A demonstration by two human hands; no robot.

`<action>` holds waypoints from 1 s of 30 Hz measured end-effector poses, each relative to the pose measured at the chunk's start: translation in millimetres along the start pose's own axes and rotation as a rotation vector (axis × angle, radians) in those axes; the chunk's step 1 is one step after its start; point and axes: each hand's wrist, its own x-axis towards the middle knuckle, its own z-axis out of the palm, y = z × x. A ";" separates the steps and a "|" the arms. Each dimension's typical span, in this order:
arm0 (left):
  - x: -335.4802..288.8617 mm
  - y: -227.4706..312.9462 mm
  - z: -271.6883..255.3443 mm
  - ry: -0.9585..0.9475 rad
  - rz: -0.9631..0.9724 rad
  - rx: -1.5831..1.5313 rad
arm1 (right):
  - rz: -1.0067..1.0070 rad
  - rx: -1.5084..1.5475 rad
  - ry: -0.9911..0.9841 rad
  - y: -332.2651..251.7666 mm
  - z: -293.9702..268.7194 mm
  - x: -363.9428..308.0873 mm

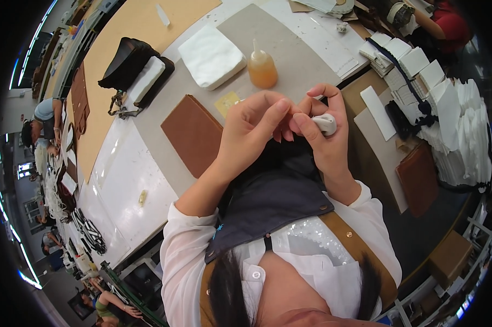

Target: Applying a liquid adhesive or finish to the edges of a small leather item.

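My two hands meet in front of my chest, over the dark apron. Fingers of my left hand are drawn together in a pinch, close against the fingers of the other hand; whatever is between them is too small or hidden to make out. A small white wad of cloth is tucked in my right hand, whose thumb and fingers close round it. Beyond the hands stands a nozzle bottle with amber liquid. To the left of my left hand lies a brown leather piece.
A white padded block sits on the grey mat. Farther left is an open black bag with white stuffing. At right are stacked white pieces and a brown leather stack. Other people work at far left and upper right.
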 end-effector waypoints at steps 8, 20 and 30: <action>-2.6 7.3 -1.9 -0.018 0.043 0.093 | 0.057 -0.014 0.032 1.9 -5.1 -1.7; -2.1 -11.6 -9.4 0.110 0.224 0.338 | 0.322 0.339 -0.125 5.0 -9.1 -0.5; -7.8 -12.6 21.9 0.027 0.526 0.688 | 0.498 0.430 -0.337 22.9 -11.1 -3.2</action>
